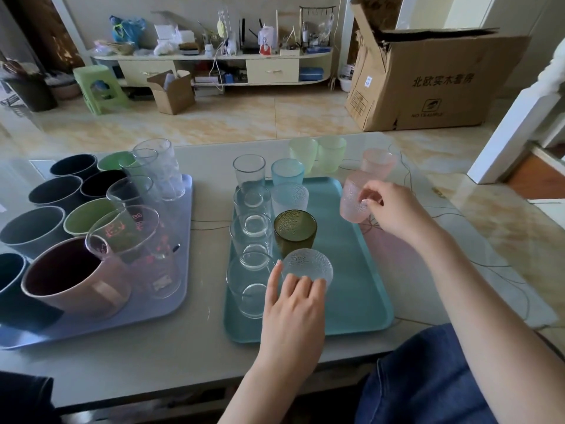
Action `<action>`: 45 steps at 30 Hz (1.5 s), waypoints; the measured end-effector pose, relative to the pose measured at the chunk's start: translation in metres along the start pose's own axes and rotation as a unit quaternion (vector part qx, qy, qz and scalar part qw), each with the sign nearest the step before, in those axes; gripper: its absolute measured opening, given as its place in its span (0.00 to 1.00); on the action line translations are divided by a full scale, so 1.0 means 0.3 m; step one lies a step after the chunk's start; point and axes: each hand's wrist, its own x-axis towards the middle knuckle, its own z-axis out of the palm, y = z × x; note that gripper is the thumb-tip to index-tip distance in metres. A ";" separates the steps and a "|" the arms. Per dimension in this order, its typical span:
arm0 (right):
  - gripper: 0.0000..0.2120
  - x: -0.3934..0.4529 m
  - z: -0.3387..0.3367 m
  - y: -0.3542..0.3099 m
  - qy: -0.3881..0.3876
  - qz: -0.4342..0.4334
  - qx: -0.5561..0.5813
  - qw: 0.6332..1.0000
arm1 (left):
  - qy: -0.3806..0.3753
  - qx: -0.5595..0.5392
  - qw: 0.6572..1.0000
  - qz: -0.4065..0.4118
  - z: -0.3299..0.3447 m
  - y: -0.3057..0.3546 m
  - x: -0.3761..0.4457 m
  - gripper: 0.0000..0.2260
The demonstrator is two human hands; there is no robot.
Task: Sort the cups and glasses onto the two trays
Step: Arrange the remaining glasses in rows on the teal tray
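My left hand [293,304] grips a clear dimpled glass [306,264] standing on the teal tray [357,276], just in front of a dark green glass [295,231]. My right hand [394,209] holds a pink dimpled glass [353,203] at the teal tray's right edge. A second pink glass [379,163] and two pale green glasses [318,153] stand on the table behind. Several clear and pale blue glasses fill the teal tray's left side. The lavender tray [171,289] holds several opaque cups and tall clear glasses.
The table [183,356] has a crack-patterned top. A large cardboard box [428,84] stands on the floor at the back right, a green stool [97,87] and a low cabinet at the back. My blue-clad knee [428,377] is at the table's front edge.
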 end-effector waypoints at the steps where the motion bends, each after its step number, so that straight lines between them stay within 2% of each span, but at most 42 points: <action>1: 0.06 0.000 0.001 -0.001 -0.002 -0.001 -0.001 1.000 | 0.014 -0.011 1.000 0.003 -0.001 0.000 0.000 0.07; 4: 0.06 0.000 0.004 0.000 -0.005 -0.002 0.005 1.000 | 0.060 -0.097 0.993 0.005 -0.029 -0.010 0.008 0.14; 7: 0.06 0.001 0.004 -0.001 -0.003 -0.003 0.006 1.000 | 0.151 -0.221 0.963 -0.020 -0.075 -0.063 0.052 0.11; 10: 0.05 0.002 0.003 -0.003 0.001 -0.008 0.004 1.000 | 0.251 -0.314 0.907 -0.129 -0.111 -0.165 0.121 0.08; 12: 0.05 0.005 0.004 -0.001 0.003 -0.010 0.006 1.000 | 0.282 -0.369 0.861 -0.208 -0.118 -0.240 0.167 0.08; 15: 0.05 0.013 0.012 0.001 0.010 -0.019 0.006 1.000 | 0.288 -0.477 0.784 -0.274 -0.071 -0.347 0.221 0.10; 17: 0.05 0.020 0.022 0.002 0.016 -0.023 0.009 1.000 | 0.253 -0.526 0.754 -0.300 -0.004 -0.405 0.253 0.11; 19: 0.04 0.028 0.033 0.000 0.018 -0.028 0.011 0.999 | 0.181 -0.504 0.781 -0.322 0.082 -0.455 0.281 0.13; 22: 0.04 0.047 0.052 0.000 0.022 -0.036 0.013 0.999 | 0.072 -0.361 0.885 -0.285 0.200 -0.514 0.312 0.17; 23: 0.04 0.055 0.059 0.001 0.027 -0.036 0.011 0.999 | 0.045 -0.320 0.907 -0.271 0.225 -0.528 0.323 0.17; 26: 0.05 0.101 0.085 -0.003 0.043 -0.049 0.000 0.998 | -0.005 -0.271 0.934 -0.231 0.264 -0.568 0.356 0.19; 28: 0.06 0.157 0.105 -0.018 0.038 -0.063 -0.010 0.997 | -0.018 -0.261 0.942 -0.210 0.283 -0.588 0.374 0.19; 31: 0.06 0.266 0.144 -0.033 0.017 -0.082 -0.048 0.995 | -0.016 -0.256 0.938 -0.234 0.295 -0.598 0.388 0.17; 35: 0.07 0.366 0.195 -0.015 -0.036 -0.064 -0.090 0.993 | -0.008 -0.257 0.939 -0.227 0.307 -0.603 0.392 0.16; 39: 0.07 0.380 0.233 0.011 -0.055 -0.059 -0.107 0.991 | -0.007 -0.235 0.946 -0.222 0.310 -0.600 0.391 0.16; 45: 0.08 0.376 0.190 0.027 -0.064 -0.064 -0.052 0.994 | -0.004 -0.240 0.945 -0.224 0.310 -0.601 0.384 0.16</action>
